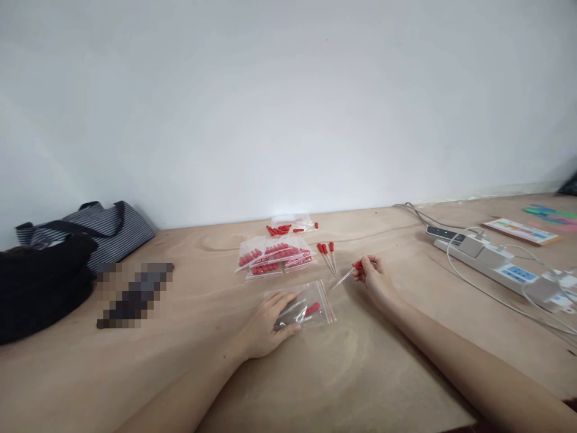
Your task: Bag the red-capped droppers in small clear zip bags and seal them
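My left hand [270,325] grips the near-left end of a clear zip-lock bag [297,316], thumb on one edge and fingers over the other. Inside that bag shows a red-bulbed dropper [312,309]. In my right hand [372,275] a glass dropper [346,276] is pinched by its red bulb, its thin tip slanting down toward the bag's zip edge. Just beyond, loose droppers [325,248] lie on the wooden table with their red bulbs pointing away from me. Filled zip-lock bags [273,252] of red-bulbed droppers are piled behind the bag I hold.
At the back lie loose red bulbs [279,230] beside more clear plastic [293,220]. On the right are a white power strip [491,264] with cables and a colourful flat box [520,231]. A striped bag [130,234], black cloth [40,288] and blurred dark object [137,294] are left.
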Available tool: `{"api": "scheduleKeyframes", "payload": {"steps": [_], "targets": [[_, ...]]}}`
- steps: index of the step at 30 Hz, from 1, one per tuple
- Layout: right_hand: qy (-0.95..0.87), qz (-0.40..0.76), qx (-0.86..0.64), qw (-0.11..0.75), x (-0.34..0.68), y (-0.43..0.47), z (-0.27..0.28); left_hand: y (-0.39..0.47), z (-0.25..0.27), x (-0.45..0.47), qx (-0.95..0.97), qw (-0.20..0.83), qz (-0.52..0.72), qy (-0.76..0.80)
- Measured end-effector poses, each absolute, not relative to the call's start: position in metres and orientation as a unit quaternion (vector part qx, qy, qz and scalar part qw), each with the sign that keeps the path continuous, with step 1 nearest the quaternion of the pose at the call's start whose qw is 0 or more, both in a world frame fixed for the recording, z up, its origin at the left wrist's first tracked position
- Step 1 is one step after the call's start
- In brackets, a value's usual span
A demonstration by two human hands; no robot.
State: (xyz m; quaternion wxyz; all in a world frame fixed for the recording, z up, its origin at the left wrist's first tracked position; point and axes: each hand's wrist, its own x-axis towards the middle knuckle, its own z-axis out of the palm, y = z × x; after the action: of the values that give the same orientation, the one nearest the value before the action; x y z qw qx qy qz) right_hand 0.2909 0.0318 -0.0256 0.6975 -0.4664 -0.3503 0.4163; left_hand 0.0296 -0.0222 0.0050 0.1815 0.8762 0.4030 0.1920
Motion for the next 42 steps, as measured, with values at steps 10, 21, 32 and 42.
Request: {"api": "scheduleKeyframes", "payload": {"steps": [10,21,32,42], "targets": [[-0.323,0.567,-0.425,0.626,0.249,0.006,-0.019,-0.023,0.006,0.030,0.875,0.187,0.207,0.397],[-0.533,0.611,-0.435,0.392,0.240,0.007,-0.016,-0.021,0.000,0.030,0.870,0.203,0.202,0.401],[-0.590,0.523,-0.470,0.397,0.254,0.018,-0.024,-0.020,0.006,0.017,0.877,0.182,0.180,0.407],[-0.525,0.244,-0.686,0.441,0.290,0.112,-0.021,-0.020,0.008,0.021,0.887,0.185,0.159,0.393]]}}
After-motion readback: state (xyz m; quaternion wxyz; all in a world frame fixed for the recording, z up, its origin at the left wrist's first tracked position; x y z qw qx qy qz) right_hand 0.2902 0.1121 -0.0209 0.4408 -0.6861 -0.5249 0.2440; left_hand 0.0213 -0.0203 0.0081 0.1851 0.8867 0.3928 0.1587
